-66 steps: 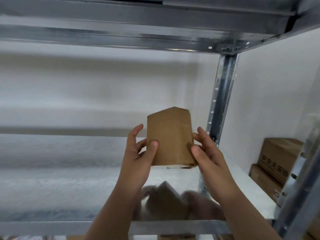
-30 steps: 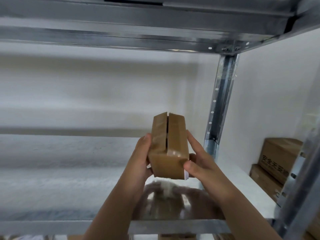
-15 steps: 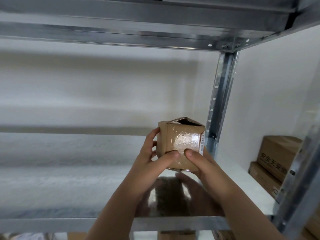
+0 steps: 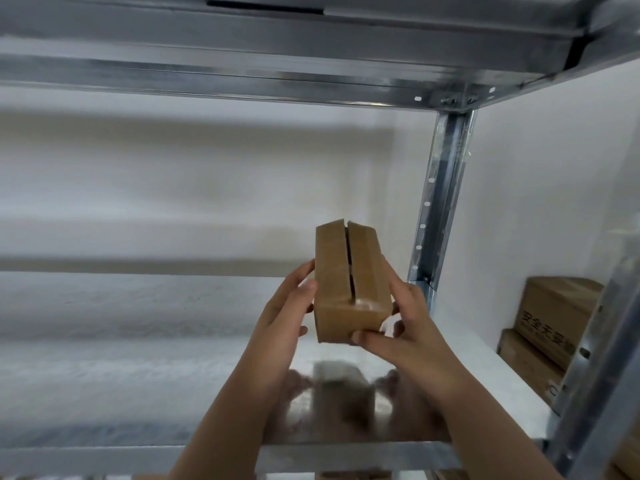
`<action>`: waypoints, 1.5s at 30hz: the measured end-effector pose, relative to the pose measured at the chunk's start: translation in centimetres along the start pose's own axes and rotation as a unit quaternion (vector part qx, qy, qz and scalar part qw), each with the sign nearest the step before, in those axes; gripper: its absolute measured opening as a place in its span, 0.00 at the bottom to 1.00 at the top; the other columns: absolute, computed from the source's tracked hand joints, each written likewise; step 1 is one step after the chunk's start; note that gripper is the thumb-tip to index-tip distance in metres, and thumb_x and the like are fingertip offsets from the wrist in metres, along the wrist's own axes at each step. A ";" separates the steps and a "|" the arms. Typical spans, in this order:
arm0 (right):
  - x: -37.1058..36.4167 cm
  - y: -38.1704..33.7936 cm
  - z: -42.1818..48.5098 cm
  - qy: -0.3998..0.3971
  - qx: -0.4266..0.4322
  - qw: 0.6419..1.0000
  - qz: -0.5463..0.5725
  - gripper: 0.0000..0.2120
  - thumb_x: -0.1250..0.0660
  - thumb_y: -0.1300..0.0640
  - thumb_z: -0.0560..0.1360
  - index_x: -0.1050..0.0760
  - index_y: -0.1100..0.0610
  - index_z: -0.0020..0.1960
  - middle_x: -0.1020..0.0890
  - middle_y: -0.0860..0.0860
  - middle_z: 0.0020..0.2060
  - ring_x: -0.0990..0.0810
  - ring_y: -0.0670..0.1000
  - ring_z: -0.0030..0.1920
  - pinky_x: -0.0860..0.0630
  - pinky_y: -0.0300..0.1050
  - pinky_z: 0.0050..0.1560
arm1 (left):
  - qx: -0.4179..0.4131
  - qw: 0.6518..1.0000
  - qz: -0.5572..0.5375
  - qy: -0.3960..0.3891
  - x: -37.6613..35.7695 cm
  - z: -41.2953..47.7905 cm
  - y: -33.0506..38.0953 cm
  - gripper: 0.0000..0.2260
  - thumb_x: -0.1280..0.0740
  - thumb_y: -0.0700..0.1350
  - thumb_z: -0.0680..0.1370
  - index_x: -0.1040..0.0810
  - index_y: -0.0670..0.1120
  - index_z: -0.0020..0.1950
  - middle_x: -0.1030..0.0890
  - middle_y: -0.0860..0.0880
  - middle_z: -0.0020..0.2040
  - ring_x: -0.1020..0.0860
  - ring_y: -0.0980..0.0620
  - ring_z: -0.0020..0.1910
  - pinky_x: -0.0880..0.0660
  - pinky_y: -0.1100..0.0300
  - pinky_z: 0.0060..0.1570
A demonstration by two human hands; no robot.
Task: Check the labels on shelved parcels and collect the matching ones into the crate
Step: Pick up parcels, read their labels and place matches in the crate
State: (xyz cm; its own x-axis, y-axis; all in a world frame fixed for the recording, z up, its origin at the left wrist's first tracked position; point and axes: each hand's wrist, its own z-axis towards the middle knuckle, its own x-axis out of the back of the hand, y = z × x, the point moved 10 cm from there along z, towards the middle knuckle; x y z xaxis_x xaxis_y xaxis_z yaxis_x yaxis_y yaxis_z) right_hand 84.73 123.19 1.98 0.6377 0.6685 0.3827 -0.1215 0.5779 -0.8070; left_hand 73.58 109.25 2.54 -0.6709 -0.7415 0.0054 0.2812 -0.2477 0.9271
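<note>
Parcel (image 4: 349,282): one small brown cardboard box, held in the air just left of the post (image 4: 440,202) and above the shelf (image 4: 138,341). Its long side runs away from the camera, and the slit between its two flaps faces the view. Two bare forearms rise from the bottom edge, left of the post, and converge on it. The left hand (image 4: 287,313) takes the side away from the post, palm turned inward, thumb tip on the flap's edge and fingers curled round the side. The right hand (image 4: 405,327) cups the side nearer the post, thumb laid across the near lower corner and fingers bent against the side and underneath. Both hands are closed on the one parcel, gripping it between them clear of the shelf, whose shiny surface mirrors them. Two cartons (image 4: 557,313) sit stacked well right of the post, the upper one printed with dark characters.
</note>
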 end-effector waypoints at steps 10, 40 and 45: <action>-0.9 0.4 0.8 -0.038 -0.023 0.995 0.091 0.40 0.32 0.71 0.80 0.28 0.21 0.61 0.24 0.25 0.62 0.23 0.40 0.67 0.16 0.45 0.57 | -0.059 0.994 0.074 0.046 0.9 -0.4 1.5 0.32 0.28 0.30 0.75 0.30 0.61 0.67 0.24 0.68 0.60 0.23 0.64 0.59 0.22 0.73 0.44; -0.7 1.0 0.0 0.006 -0.083 0.962 0.261 0.36 0.47 0.20 0.68 0.24 0.37 0.66 0.14 0.47 0.61 0.17 0.53 0.64 0.23 0.63 0.69 | -0.041 0.994 0.007 -0.101 -2.7 -1.8 1.2 0.37 0.25 0.62 0.72 0.39 0.65 0.77 0.24 0.69 0.66 0.23 0.67 0.64 0.24 0.64 0.59; -0.6 1.3 0.0 0.006 -0.089 0.969 0.230 0.38 0.35 0.25 0.67 0.34 0.42 0.72 0.17 0.51 0.63 0.15 0.53 0.60 0.16 0.54 0.58 | -0.097 0.992 0.052 -0.055 -2.6 -0.7 1.3 0.30 0.23 0.42 0.76 0.30 0.59 0.73 0.17 0.59 0.60 0.19 0.57 0.62 0.19 0.61 0.54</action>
State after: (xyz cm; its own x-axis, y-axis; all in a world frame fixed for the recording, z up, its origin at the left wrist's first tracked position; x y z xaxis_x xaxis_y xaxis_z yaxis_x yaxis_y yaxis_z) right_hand 84.22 123.54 0.65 0.5558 0.8303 -0.0406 -0.2624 0.1290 -0.9563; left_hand 76.18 110.38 3.46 -0.6985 -0.7001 0.1480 0.4724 -0.2958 0.8303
